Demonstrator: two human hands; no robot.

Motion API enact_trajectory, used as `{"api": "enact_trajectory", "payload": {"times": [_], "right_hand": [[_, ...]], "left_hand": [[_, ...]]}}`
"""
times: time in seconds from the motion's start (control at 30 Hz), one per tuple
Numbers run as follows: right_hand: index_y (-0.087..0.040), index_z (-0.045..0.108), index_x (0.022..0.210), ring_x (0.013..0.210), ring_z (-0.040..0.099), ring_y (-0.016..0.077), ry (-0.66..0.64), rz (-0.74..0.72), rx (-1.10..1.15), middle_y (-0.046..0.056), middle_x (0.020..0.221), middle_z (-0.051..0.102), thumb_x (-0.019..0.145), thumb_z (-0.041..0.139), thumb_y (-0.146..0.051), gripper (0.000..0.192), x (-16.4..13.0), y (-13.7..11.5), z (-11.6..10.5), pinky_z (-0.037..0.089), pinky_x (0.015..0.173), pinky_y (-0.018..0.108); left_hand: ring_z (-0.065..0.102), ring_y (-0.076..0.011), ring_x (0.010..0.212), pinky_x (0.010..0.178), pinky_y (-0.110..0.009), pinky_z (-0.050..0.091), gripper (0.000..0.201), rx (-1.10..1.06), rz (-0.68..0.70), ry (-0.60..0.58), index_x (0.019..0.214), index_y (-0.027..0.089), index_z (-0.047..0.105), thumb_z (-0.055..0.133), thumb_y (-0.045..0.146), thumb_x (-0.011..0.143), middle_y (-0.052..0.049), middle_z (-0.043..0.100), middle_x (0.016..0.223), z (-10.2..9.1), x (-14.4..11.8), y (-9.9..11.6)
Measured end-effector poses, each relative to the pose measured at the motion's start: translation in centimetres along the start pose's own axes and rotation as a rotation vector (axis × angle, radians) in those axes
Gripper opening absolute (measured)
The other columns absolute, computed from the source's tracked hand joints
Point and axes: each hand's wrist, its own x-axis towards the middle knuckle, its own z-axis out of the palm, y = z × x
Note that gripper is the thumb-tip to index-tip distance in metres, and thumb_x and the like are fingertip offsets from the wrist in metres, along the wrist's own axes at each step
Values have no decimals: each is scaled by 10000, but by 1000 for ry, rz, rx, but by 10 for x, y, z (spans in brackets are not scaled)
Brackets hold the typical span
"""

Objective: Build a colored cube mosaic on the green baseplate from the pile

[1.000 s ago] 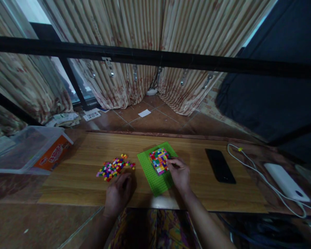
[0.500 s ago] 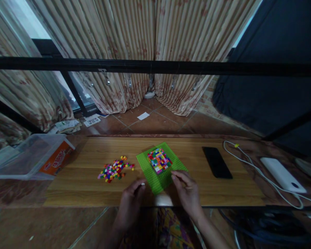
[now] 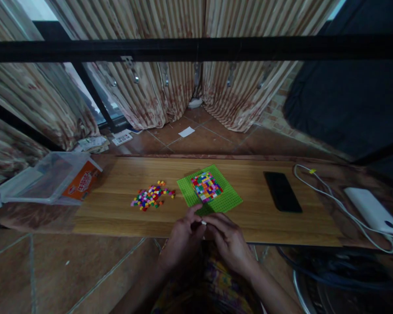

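A loose heap of small multicoloured bricks (image 3: 153, 195) is spread on the wooden table (image 3: 118, 209). A tiny white brick (image 3: 203, 223) is pinched between the fingertips of the left hand (image 3: 182, 237) and the right hand (image 3: 229, 241), just before the green baseplate (image 3: 227, 200) bearing a colourful brick square (image 3: 206, 186).

The scene is dimly lit; daylight is admitted through the window (image 3: 36, 8) at upper left. Straight lines are bowed toward the edges, and fine detail is softened.
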Motion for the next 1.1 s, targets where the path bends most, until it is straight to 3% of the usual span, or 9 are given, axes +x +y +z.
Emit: {"api": "enact_trajectory", "payload": {"times": [0.37, 0.5, 0.63, 0.8, 1.1], "right_hand": [[-291, 666, 1151, 988, 619, 164, 56, -55, -14, 53, 1068, 646, 954, 493, -204, 276, 2, 5, -2, 518, 825, 278], [-274, 685, 1102, 967, 628, 174, 52, -66, -36, 60, 1044, 663, 952, 491, -216, 252, 3, 6, -2, 528, 813, 290], [-263, 700, 1023, 933, 644, 175, 45, -24, -6, 59, 1013, 672, 949, 489, -234, 225, 5, 5, -1, 536, 784, 280], [-253, 696, 993, 889, 650, 164, 49, 62, 30, 41, 964, 672, 916, 538, -207, 182, 4, 7, 0, 524, 760, 251], [-245, 693, 985, 854, 655, 166, 42, 99, -17, 43, 932, 676, 939, 506, -205, 196, 4, 9, -12, 524, 731, 252]], "left_hand": [[687, -170, 922, 885, -304, 502, 486, -124, -3, -23, 1352, 206, 477, 549, 278, 877, -40, 734, 1004, 2, 1, -6], [695, -178, 878, 863, -316, 517, 486, -129, -14, -2, 1343, 196, 498, 552, 281, 867, -35, 743, 935, 4, 2, -6], [699, -175, 839, 799, -294, 531, 469, 30, 3, 2, 1339, 200, 503, 506, 253, 874, -31, 742, 904, 5, 3, -4], [705, -176, 855, 780, -291, 547, 516, 314, 157, -27, 1403, 186, 424, 430, 214, 888, -64, 739, 997, 10, 4, -14], [707, -157, 847, 779, -258, 550, 551, 250, 212, 25, 1401, 217, 417, 484, 177, 855, -29, 748, 978, 27, 17, -30]]}}
